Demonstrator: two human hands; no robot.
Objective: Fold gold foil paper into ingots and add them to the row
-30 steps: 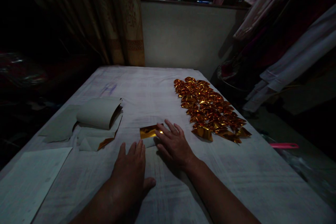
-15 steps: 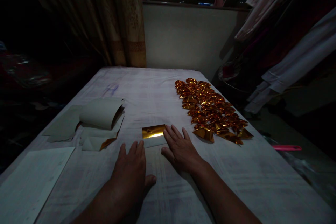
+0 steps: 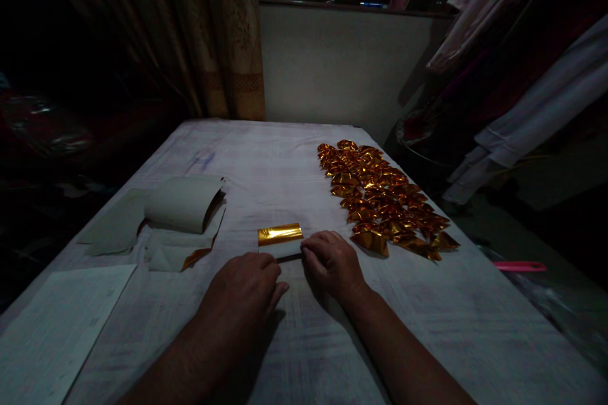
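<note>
A small sheet of gold foil paper (image 3: pixel 280 234) lies on the white-covered table (image 3: pixel 285 164), its near pale edge lifted and folded toward the gold strip. My left hand (image 3: pixel 244 291) has curled fingers pinching the sheet's near left edge. My right hand (image 3: pixel 332 262) is curled too, pinching the near right edge. A large heap of folded gold foil pieces (image 3: pixel 384 199) lies just right of my right hand.
A stack of pale paper sheets (image 3: pixel 178 221), one curled up, sits at the left. A flat white sheet (image 3: pixel 57 323) lies at the near left corner. Curtains (image 3: pixel 209 31) hang behind, clothes (image 3: pixel 522 76) at right, a pink object (image 3: pixel 517 266) beyond the table's right edge.
Both hands went from lying flat with fingers spread to curled pinches on the sheet's near edge. The visible gold area has shrunk to a narrow strip as the edge folded over.
</note>
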